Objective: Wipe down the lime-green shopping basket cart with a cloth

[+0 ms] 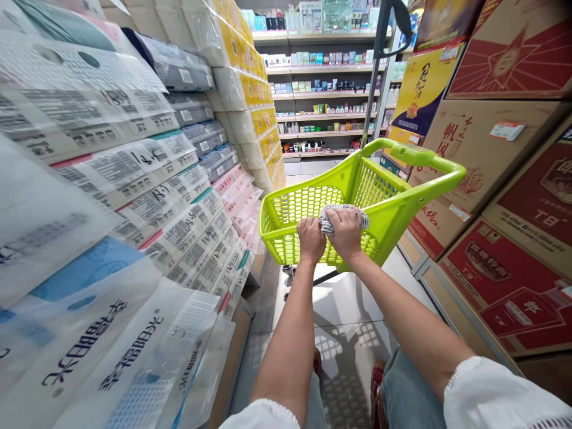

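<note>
A lime-green shopping cart (388,229) stands side-on before me, its perforated basket facing up. My left hand (311,238) is closed over the near rim of the basket. Right beside it, my right hand (346,229) is wrapped around a grey-and-white striped cloth (327,225), which is pressed against the same rim. Parts of the cloth stick out on both sides of my fingers. Nothing shows inside the part of the basket that I can see.
Stacked tissue packs (179,229) line the left side, with yellow-and-white packs (248,98) behind. Cardboard cartons (496,143) are piled on the right. Shelves of small boxes (326,86) stand at the back. A dark pole with a handle (378,65) rises behind the cart over tiled floor (330,307).
</note>
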`<state>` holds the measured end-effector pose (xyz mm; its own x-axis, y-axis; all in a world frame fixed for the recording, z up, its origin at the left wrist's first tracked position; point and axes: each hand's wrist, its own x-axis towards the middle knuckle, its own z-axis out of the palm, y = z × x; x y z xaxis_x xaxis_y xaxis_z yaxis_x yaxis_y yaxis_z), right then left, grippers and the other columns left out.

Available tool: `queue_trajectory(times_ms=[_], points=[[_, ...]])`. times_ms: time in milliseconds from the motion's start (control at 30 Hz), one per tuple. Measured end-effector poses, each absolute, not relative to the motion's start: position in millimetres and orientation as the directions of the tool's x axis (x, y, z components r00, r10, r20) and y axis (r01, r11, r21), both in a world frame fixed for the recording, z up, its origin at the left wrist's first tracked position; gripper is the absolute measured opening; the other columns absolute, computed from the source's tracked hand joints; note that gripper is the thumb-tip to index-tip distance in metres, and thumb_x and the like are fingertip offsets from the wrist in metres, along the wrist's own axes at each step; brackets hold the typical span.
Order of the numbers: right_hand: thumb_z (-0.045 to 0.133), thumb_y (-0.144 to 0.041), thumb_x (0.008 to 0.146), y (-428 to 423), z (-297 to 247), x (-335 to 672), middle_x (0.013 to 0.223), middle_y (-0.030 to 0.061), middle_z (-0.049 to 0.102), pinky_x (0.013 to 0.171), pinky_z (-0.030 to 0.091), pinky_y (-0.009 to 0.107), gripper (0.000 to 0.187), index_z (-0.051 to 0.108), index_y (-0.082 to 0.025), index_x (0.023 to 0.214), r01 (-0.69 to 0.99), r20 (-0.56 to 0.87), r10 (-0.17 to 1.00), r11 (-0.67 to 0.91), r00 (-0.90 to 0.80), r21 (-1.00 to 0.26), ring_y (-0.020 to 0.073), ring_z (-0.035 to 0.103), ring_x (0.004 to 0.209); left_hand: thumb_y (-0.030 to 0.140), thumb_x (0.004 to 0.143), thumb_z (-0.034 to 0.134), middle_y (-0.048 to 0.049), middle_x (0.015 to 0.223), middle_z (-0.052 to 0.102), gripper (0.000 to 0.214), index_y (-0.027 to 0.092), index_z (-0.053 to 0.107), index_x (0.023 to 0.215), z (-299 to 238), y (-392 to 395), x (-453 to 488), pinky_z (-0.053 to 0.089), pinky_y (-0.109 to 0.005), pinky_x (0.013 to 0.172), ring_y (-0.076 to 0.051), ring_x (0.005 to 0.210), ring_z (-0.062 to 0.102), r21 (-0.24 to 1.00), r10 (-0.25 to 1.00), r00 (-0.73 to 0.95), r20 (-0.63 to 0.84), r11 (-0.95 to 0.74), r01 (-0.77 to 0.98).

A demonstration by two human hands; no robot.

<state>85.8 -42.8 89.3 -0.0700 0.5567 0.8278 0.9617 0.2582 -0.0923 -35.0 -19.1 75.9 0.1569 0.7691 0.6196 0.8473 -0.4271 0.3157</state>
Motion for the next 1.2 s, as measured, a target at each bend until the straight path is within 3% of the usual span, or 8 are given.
queue_trajectory(times_ms=[233,467,667,767,933,1200], points=[[0.044,-0.024,0.092,-42,93,122,0.116,0.0062,0.064,0.099,0.027,0.043,0.031,0.062,-0.028,0.116,0.969,0.809,0.551,0.231,-0.202,0.085,0.0259,0.046,0.107,0.030,0.099,0.028,-0.0063,0.098,0.064,0.031,0.023,0.059,0.095,77,-16,-40,0.033,-0.036,0.093,-0.022,0.099,0.052,0.290,0.756,0.190,0.626,-0.453,0.843],[0.044,-0.023,0.090,-51,101,179,0.116,0.0112,0.063,0.099,0.027,0.050,0.034,0.062,-0.024,0.118,0.993,0.909,0.407,0.023,0.093,-0.112,0.0295,0.045,0.110,0.034,0.099,0.028,-0.0067,0.093,0.064,0.035,0.023,0.060,0.090,77,-17,-32,0.033,-0.036,0.092,-0.022,0.096,0.052,0.306,0.751,0.146,0.644,-0.428,0.850],[0.045,-0.028,0.092,-43,80,99,0.118,0.0079,0.063,0.099,0.029,0.044,0.030,0.063,-0.027,0.116,0.974,0.822,0.562,0.223,-0.088,-0.049,0.0269,0.047,0.109,0.024,0.092,0.042,-0.0080,0.098,0.063,0.017,0.022,0.058,0.093,73,-16,-29,0.033,-0.038,0.097,-0.025,0.099,0.052,0.295,0.758,0.171,0.629,-0.436,0.850],[0.044,-0.029,0.093,-40,76,81,0.121,0.0060,0.062,0.100,0.028,0.042,0.031,0.061,-0.028,0.119,0.968,0.812,0.570,0.248,-0.127,-0.023,0.0258,0.045,0.111,0.021,0.088,0.047,-0.0086,0.101,0.064,0.012,0.021,0.058,0.095,73,-14,-33,0.034,-0.037,0.096,-0.025,0.100,0.052,0.291,0.768,0.204,0.607,-0.453,0.843],[0.044,-0.024,0.093,-40,80,120,0.122,0.0045,0.062,0.100,0.027,0.042,0.032,0.061,-0.031,0.119,0.950,0.787,0.555,0.288,-0.269,0.121,0.0246,0.045,0.111,0.030,0.097,0.032,-0.0067,0.095,0.065,0.030,0.023,0.059,0.088,78,-14,-37,0.034,-0.036,0.093,-0.023,0.097,0.054,0.284,0.754,0.193,0.628,-0.453,0.845],[0.047,-0.025,0.091,-57,83,170,0.117,0.0075,0.063,0.100,0.028,0.044,0.030,0.064,-0.027,0.116,0.991,0.888,0.459,0.127,-0.030,-0.033,0.0262,0.045,0.112,0.032,0.097,0.033,-0.0098,0.088,0.066,0.035,0.020,0.062,0.081,94,-19,-31,0.035,-0.040,0.092,-0.024,0.093,0.055,0.313,0.760,0.098,0.643,-0.378,0.871]])
